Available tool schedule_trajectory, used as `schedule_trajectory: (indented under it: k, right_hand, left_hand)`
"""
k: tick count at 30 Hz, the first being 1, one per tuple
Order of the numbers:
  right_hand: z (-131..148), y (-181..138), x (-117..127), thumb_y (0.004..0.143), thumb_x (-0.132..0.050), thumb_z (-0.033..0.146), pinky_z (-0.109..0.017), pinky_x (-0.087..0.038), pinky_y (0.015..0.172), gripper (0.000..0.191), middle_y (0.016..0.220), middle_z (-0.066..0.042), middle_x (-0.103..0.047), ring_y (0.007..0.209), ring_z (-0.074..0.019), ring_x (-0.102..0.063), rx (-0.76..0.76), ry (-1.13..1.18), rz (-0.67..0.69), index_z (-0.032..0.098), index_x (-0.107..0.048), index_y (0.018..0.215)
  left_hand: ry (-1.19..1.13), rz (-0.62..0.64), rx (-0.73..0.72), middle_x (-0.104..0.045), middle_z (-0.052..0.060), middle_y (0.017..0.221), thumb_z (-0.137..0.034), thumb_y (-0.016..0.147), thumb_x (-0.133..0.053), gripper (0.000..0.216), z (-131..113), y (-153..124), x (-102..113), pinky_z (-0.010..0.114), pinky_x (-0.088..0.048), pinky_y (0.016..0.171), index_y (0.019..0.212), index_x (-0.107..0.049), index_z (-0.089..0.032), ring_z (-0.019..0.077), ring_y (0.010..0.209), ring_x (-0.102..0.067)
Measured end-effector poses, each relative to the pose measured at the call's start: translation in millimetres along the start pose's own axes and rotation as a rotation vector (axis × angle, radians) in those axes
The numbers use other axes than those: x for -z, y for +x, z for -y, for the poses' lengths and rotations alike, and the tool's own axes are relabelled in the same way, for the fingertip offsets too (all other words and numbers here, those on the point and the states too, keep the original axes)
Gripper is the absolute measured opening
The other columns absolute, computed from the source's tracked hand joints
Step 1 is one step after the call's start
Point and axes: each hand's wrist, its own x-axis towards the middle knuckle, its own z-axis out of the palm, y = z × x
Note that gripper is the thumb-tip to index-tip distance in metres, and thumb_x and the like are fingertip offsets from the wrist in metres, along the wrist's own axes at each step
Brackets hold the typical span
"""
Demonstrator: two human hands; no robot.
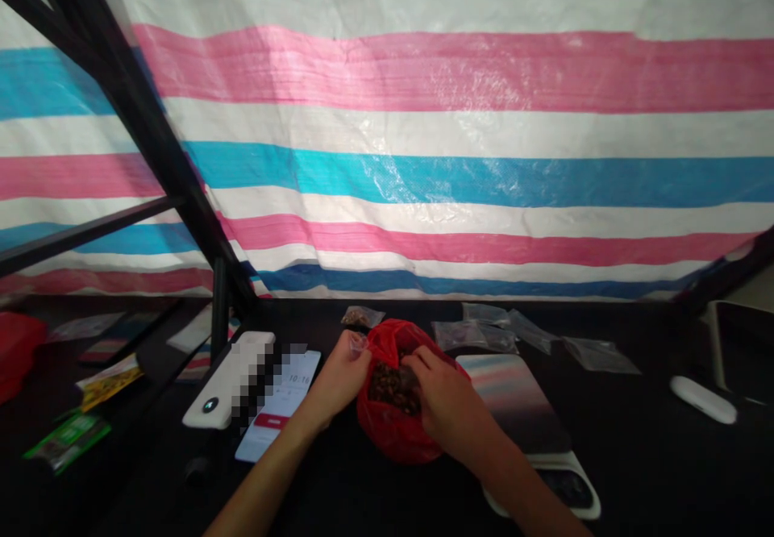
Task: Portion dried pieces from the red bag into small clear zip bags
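A red plastic bag (pixel 393 432) full of dark brown bits (pixel 390 388) sits open on the black table. My left hand (pixel 339 380) is closed at the bag's left rim, pinching a small clear plastic bag (pixel 358 342). My right hand (pixel 441 400) reaches into the red bag from the right, its fingers curled down into the brown bits. What the right fingers hold is hidden.
A flat scale (pixel 526 408) lies right of the bag, a phone (pixel 278 408) and a white power bank (pixel 226 380) to the left. Several clear small bags (pixel 484 327) lie behind. A black metal frame (pixel 151 142) rises at left. A striped tarp (pixel 453 118) hangs behind.
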Motion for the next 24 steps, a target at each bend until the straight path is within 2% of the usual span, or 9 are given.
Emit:
schedule_trajectory:
  k: [3,6,11,15,18,20,22,24]
  right_hand:
    - [3,0,-2,0.083,-0.058,0.011,-0.039,-0.043,0.096,0.040,0.119,-0.012,-0.066,0.111,-0.0281,-0.059,-0.002,-0.018,-0.044,0.016,-0.064,0.122]
    - [4,0,-5,0.085,-0.059,0.015,-0.040,-0.043,0.096,0.033,0.115,-0.011,-0.068,0.109,-0.0283,-0.058,0.009,0.000,-0.075,0.016,-0.066,0.117]
    - [8,-2,-7,0.083,-0.055,0.008,-0.037,-0.042,0.097,0.041,0.120,-0.007,-0.066,0.112,-0.0257,-0.054,0.084,0.045,-0.132,0.022,-0.067,0.120]
    - [11,-4,-6,0.083,-0.057,0.010,-0.040,-0.043,0.097,0.042,0.115,-0.006,-0.069,0.110,-0.0269,-0.056,0.112,0.103,-0.123,0.024,-0.068,0.122]
    - [10,-4,-7,0.082,-0.060,0.011,-0.038,-0.044,0.097,0.041,0.114,-0.007,-0.071,0.109,-0.0255,-0.059,0.089,0.213,-0.162,0.023,-0.069,0.120]
    - [6,-2,-8,0.082,-0.060,0.011,-0.037,-0.045,0.098,0.039,0.114,-0.007,-0.071,0.109,-0.0238,-0.062,0.062,0.313,-0.205,0.023,-0.068,0.119]
    - [2,0,-8,0.084,-0.060,0.012,-0.037,-0.046,0.098,0.038,0.114,-0.006,-0.071,0.108,-0.0232,-0.064,0.036,0.402,-0.251,0.023,-0.067,0.119]
    - [-2,2,-6,0.087,-0.058,0.015,-0.038,-0.049,0.097,0.037,0.117,-0.006,-0.071,0.106,-0.0222,-0.065,0.038,0.498,-0.287,0.023,-0.063,0.123]
  left_hand:
    - [0.008,0.049,0.023,-0.055,-0.008,0.064,-0.029,0.075,-0.060,0.014,-1,-4,0,0.021,-0.040,0.055,0.083,-0.051,-0.021,0.0101,0.056,-0.050]
    - [-0.071,0.066,0.084,-0.051,-0.010,0.060,-0.030,0.075,-0.059,0.014,-2,-5,0,0.020,-0.039,0.052,0.081,-0.050,-0.022,0.0084,0.049,-0.046]
    - [-0.145,0.046,0.016,-0.059,-0.004,0.068,-0.033,0.073,-0.061,0.016,0,0,-2,0.024,-0.050,0.064,0.077,-0.054,-0.019,0.0115,0.063,-0.059]
    - [-0.099,0.010,-0.027,-0.060,-0.004,0.069,-0.031,0.074,-0.062,0.018,6,5,-2,0.026,-0.051,0.064,0.085,-0.055,-0.020,0.0136,0.064,-0.060]
    - [-0.052,-0.078,-0.146,-0.060,-0.004,0.078,-0.029,0.073,-0.067,0.021,6,9,0,0.027,-0.051,0.072,0.086,-0.052,-0.021,0.0137,0.073,-0.060]
    - [0.008,-0.149,-0.290,-0.058,-0.003,0.082,-0.029,0.076,-0.066,0.020,3,10,1,0.027,-0.049,0.078,0.085,-0.052,-0.021,0.0136,0.079,-0.058]
    - [0.075,-0.187,-0.426,-0.054,-0.003,0.080,-0.032,0.081,-0.062,0.016,-1,10,3,0.025,-0.048,0.076,0.086,-0.052,-0.021,0.0134,0.077,-0.056]
    - [0.116,-0.189,-0.503,-0.053,-0.004,0.077,-0.034,0.087,-0.058,0.014,-4,7,4,0.024,-0.047,0.070,0.087,-0.053,-0.021,0.0132,0.073,-0.054]
